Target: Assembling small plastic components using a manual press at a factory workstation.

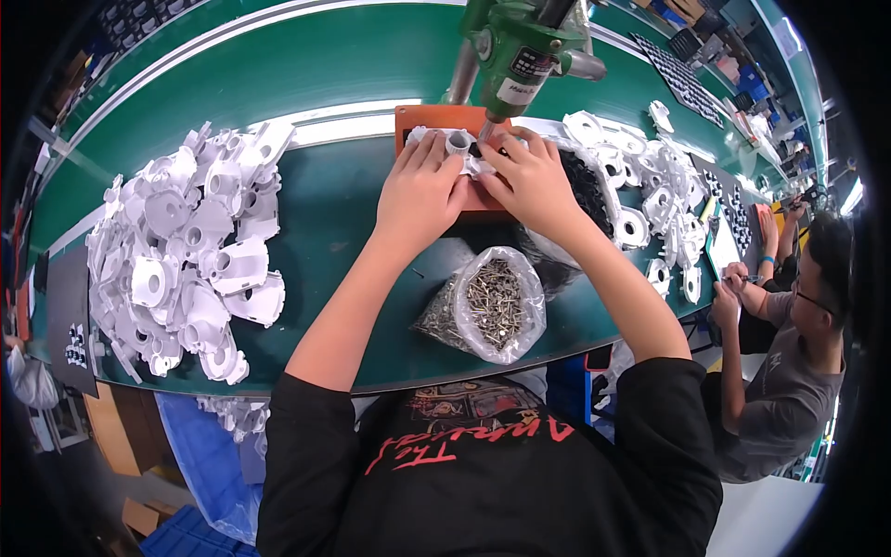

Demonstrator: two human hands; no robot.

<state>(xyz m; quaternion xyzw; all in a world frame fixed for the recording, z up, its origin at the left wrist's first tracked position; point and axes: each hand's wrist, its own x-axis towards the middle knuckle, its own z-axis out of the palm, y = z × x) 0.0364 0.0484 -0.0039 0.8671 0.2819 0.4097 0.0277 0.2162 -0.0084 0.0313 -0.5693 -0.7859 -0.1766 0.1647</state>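
Note:
A white plastic housing (457, 142) with a round collar sits on an orange fixture (483, 200), beneath the narrow tip of a green bench machine (522, 65). From the left, my left hand (419, 186) grips the housing, fingers laid over its edge and thumb along its near side. My right hand (531, 184) closes on its right end, its fingertips close around the machine's tip. Something small and black shows by the right fingers; its kind is partly hidden. Nearer to me, a clear plastic bag of screws (498, 302) stands with its mouth spread.
A large heap of white plastic housings (190, 251) covers the table's left. More white housings (664, 200) lie at the right, beside a bag of black parts (583, 190). A person (789, 343) works at the right, holding something slim. A blue liner (200, 455) hangs below the table edge.

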